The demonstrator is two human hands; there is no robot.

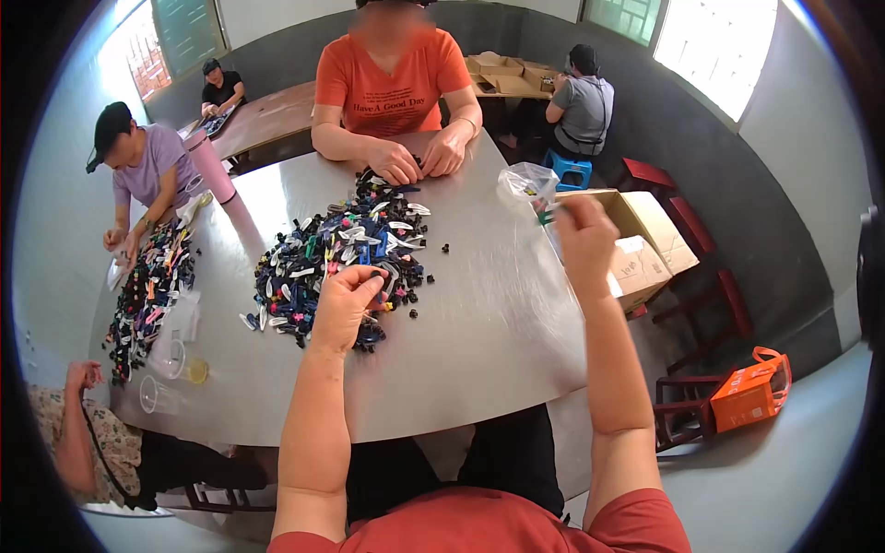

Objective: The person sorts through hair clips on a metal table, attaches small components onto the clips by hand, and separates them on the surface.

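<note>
Pinching a small dark piece (377, 275) between fingers and thumb, the left hand (343, 304) is at the near edge of a pile (323, 258) of small clips; its grip is closed on that piece, which the fingers partly hide. Well to the right of the pile, the right hand (587, 235) is raised by a cardboard box (641, 267). Its fingertips come together beside a small green piece (544, 218), near a clear plastic bag (525, 184), but blur makes it impossible to tell whether that grip holds anything.

The clips look light and stiff, likely hard plastic or thin metal, with smooth faces that could slide out of a loose pinch. The long flat ones seem best taken across the broad end. The stubby black pieces (445, 248) just right of the pile look fiddly and perhaps brittle, so the body is probably the safer hold.

Across the counter (498, 304), beyond the pile, a person in an orange shirt (392, 78) has both hands at its far end. Left of the pile are a pink flask (207, 164) and a second heap (157, 286).
</note>
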